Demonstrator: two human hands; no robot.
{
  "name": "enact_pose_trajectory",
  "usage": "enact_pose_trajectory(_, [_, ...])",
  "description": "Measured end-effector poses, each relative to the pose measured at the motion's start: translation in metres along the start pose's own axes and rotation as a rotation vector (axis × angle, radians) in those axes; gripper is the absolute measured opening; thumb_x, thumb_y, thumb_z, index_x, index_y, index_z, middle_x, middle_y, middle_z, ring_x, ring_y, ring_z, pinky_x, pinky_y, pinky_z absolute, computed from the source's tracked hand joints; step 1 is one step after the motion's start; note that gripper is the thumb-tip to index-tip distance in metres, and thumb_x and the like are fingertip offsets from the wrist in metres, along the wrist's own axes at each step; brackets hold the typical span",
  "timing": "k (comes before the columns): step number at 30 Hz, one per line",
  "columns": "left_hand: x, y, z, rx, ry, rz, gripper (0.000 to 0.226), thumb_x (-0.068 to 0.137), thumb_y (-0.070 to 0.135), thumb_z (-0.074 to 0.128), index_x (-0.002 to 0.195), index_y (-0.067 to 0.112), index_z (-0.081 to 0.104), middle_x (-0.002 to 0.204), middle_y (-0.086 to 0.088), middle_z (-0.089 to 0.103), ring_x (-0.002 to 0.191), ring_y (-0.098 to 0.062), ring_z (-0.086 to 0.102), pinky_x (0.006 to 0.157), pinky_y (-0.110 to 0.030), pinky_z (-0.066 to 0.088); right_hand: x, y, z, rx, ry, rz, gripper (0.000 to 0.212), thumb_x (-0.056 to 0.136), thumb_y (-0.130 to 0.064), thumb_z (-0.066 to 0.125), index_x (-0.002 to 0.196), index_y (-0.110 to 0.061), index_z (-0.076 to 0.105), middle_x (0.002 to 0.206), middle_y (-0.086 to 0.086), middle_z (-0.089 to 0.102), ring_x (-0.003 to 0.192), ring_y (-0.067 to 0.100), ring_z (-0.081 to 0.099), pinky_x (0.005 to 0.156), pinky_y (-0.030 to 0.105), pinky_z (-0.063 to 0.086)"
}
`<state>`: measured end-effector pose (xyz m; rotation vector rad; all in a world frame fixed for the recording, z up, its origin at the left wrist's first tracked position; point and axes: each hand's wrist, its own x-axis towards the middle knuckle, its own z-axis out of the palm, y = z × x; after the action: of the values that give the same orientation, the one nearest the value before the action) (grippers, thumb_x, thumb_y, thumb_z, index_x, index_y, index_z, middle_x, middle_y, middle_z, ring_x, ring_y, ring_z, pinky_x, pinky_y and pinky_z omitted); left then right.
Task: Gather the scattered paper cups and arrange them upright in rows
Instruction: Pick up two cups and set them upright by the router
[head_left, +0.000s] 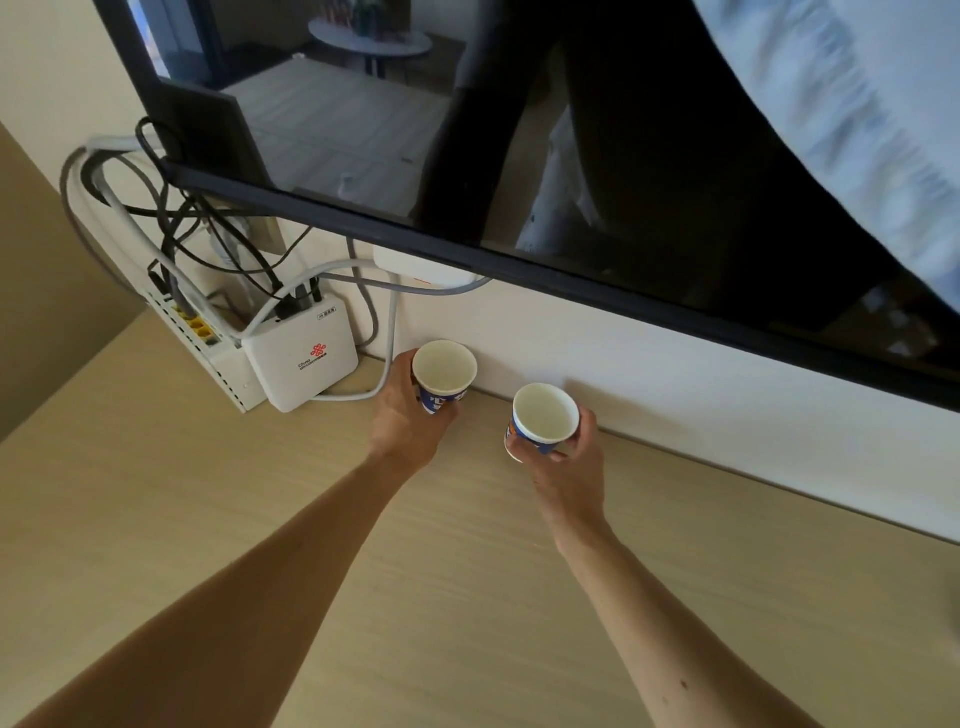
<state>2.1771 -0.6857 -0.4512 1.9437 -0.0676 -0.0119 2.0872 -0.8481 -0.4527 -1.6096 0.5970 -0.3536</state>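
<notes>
Two white paper cups with blue print stand upright near the wall at the back of a light wooden desk (363, 571). My left hand (405, 421) is wrapped around the left cup (444, 370), which is close to the wall. My right hand (571, 467) grips the right cup (545, 413) from behind and below, with fingers on both sides. Both cups show empty insides. Whether their bases touch the desk is hidden by my hands.
A white router box (301, 358) and a second white device (228, 374) with a tangle of cables (171, 223) sit at the back left. A dark television screen (571, 156) hangs on the wall just above the cups.
</notes>
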Motion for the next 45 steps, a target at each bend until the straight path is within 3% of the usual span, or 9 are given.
enact_pose_trajectory(5, [-0.002,0.001,0.000,-0.009,0.005,-0.051,0.066,0.075,0.015,0.085,0.129,0.022,0.048,0.118,0.007,0.060,0.101,-0.014,0.061,0.071,-0.008,0.048,-0.001,0.000,-0.001,-0.004,-0.009,-0.014,0.054,0.073,-0.012,0.088,0.113,-0.034,0.060,0.099,-0.019,0.068,0.091,0.011,0.066,0.087,0.038,0.057])
enact_pose_trajectory(9, [-0.030,0.009,-0.005,-0.015,0.094,-0.206,0.080,0.074,0.016,0.085,0.141,0.013,0.041,0.136,-0.002,0.052,0.124,-0.019,0.052,0.100,-0.036,0.048,0.001,-0.001,-0.002,-0.005,-0.025,-0.037,0.052,0.074,-0.011,0.088,0.114,-0.029,0.060,0.096,-0.020,0.066,0.084,0.004,0.062,0.083,0.035,0.056])
enact_pose_trajectory(13, [-0.089,0.018,-0.018,-0.143,0.225,-0.291,0.065,0.079,0.024,0.082,0.135,0.020,0.049,0.129,0.004,0.057,0.113,-0.014,0.059,0.077,-0.022,0.048,0.005,-0.006,0.007,0.013,-0.023,-0.057,0.052,0.074,-0.009,0.087,0.113,-0.031,0.060,0.097,-0.017,0.067,0.083,0.006,0.062,0.081,0.030,0.056])
enact_pose_trajectory(18, [-0.162,0.024,-0.049,-0.266,0.281,-0.449,0.041,0.082,0.028,0.080,0.117,0.034,0.060,0.109,0.014,0.067,0.080,0.021,0.062,0.067,-0.018,0.044,0.013,-0.005,0.018,0.030,-0.006,-0.072,0.055,0.074,-0.005,0.087,0.119,-0.023,0.060,0.111,0.001,0.070,0.090,0.015,0.067,0.085,0.034,0.058])
enact_pose_trajectory(20, [-0.180,0.020,-0.061,-0.274,0.318,-0.470,0.036,0.083,0.019,0.079,0.114,0.029,0.064,0.107,0.006,0.071,0.081,0.011,0.067,0.064,-0.014,0.045,0.015,-0.001,0.020,0.008,0.028,-0.087,0.055,0.074,-0.006,0.087,0.118,-0.024,0.060,0.110,0.001,0.071,0.091,0.018,0.068,0.082,0.032,0.058])
enact_pose_trajectory(23, [-0.201,0.012,-0.071,-0.249,0.379,-0.494,0.031,0.082,0.003,0.077,0.110,0.012,0.067,0.104,-0.015,0.073,0.096,-0.028,0.070,0.061,-0.002,0.049,0.017,0.006,0.020,-0.018,0.081,-0.096,0.055,0.072,-0.006,0.086,0.118,-0.024,0.060,0.109,0.003,0.071,0.086,0.017,0.066,0.077,0.028,0.056])
enact_pose_trajectory(28, [-0.225,0.003,-0.078,-0.232,0.347,-0.507,0.025,0.084,-0.003,0.072,0.107,0.004,0.066,0.099,-0.023,0.071,0.089,-0.037,0.067,0.059,0.003,0.045,0.018,0.011,0.021,-0.071,0.127,-0.121,0.060,0.070,-0.007,0.087,0.120,-0.024,0.059,0.112,-0.001,0.070,0.094,0.017,0.069,0.080,0.025,0.056])
enact_pose_trajectory(39, [-0.236,0.012,-0.075,-0.264,0.355,-0.456,0.022,0.086,-0.002,0.070,0.097,0.015,0.064,0.092,-0.001,0.071,0.074,-0.007,0.067,0.061,-0.003,0.049,0.006,0.009,0.006,-0.228,0.136,-0.171,0.081,0.067,-0.013,0.091,0.135,-0.014,0.046,0.125,0.002,0.060,0.112,0.017,0.058,0.096,0.041,0.051])
enact_pose_trajectory(45, [-0.247,0.058,-0.063,-0.357,0.283,-0.408,0.026,0.070,0.026,0.076,0.093,0.024,0.066,0.089,0.011,0.075,0.079,-0.005,0.066,0.065,-0.007,0.050,-0.060,-0.003,-0.061,-0.275,0.120,-0.140,0.083,0.073,-0.012,0.090,0.141,-0.014,0.043,0.126,0.006,0.055,0.117,0.019,0.054,0.093,0.028,0.046])
